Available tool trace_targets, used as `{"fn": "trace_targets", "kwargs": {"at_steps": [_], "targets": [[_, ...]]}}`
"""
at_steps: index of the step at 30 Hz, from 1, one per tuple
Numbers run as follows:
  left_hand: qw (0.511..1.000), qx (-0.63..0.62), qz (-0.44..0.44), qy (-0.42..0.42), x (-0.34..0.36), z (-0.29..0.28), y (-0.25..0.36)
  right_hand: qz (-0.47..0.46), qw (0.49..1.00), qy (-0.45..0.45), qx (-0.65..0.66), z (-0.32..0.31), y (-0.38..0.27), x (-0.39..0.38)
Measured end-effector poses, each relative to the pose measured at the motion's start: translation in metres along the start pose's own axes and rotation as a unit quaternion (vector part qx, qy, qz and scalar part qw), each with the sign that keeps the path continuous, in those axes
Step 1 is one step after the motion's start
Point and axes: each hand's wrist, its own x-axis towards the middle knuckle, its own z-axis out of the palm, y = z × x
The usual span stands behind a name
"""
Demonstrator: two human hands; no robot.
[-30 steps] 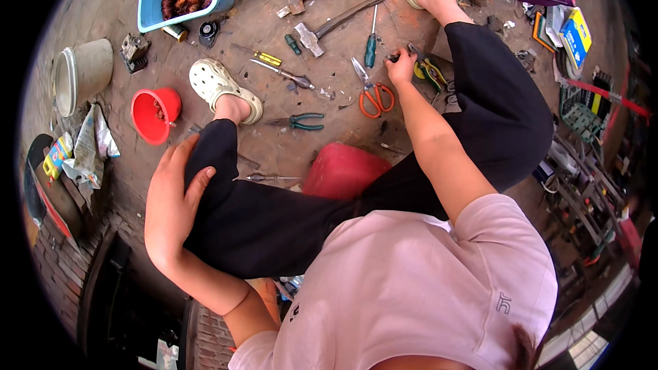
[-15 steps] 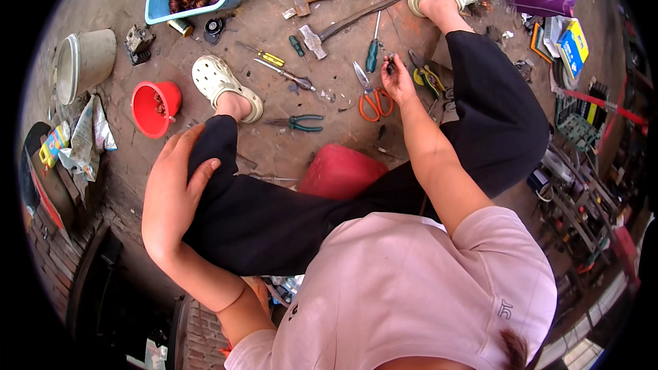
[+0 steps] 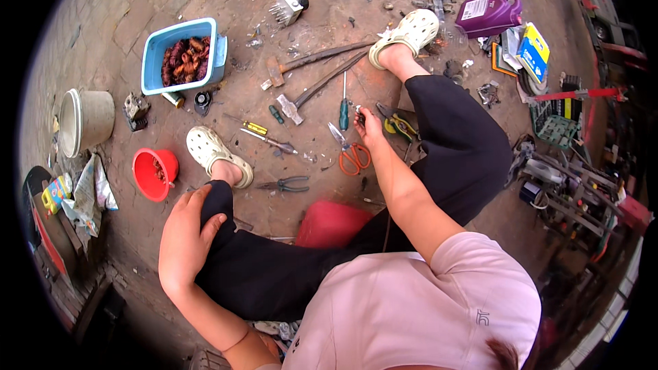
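Observation:
My left hand (image 3: 185,240) rests on my left knee, fingers spread over the black trouser leg. Low over the floor between my feet, my right hand (image 3: 371,130) has its fingers pinched round something small and dark that I cannot make out. Beside those fingertips lies a screwdriver with a dark green handle (image 3: 344,114). Orange-handled scissors (image 3: 354,159) lie just left of my right wrist, and yellow-and-black pliers (image 3: 396,125) lie to its right. Farther left are a yellow-handled screwdriver (image 3: 254,127), a pointed tool (image 3: 281,144) and dark-handled pliers (image 3: 282,184).
Two long-handled hammers, one grey-headed (image 3: 291,109) and one rusty (image 3: 275,71), lie ahead. A blue basin (image 3: 148,62) of copper-coloured coils, a red bucket (image 3: 142,179) and a whitish bucket (image 3: 98,122) stand left. A purple jug (image 3: 508,10) stands right; a red block-like object (image 3: 332,223) sits between my legs.
The view has shifted, so the floor things sit lower and more metal parts show at the far side. My left hand stays on the knee; my right hand stays pinched beside the screwdriver.

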Motion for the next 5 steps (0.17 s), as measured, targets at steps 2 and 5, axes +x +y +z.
{"fn": "trace_targets", "kwargs": {"at_steps": [2, 5], "targets": [[1.0, 0.007, -0.005, -0.011, 0.0002, 0.0012, 0.0002, 0.0, 0.999, 0.001, -0.039, 0.0014, -0.0017, 0.0015], [0.999, 0.027, 0.013, -0.012, 0.0026, 0.0027, -0.0022, -0.003, 0.998, 0.015, -0.058, 0.0052, -0.0026, 0.002]]}}
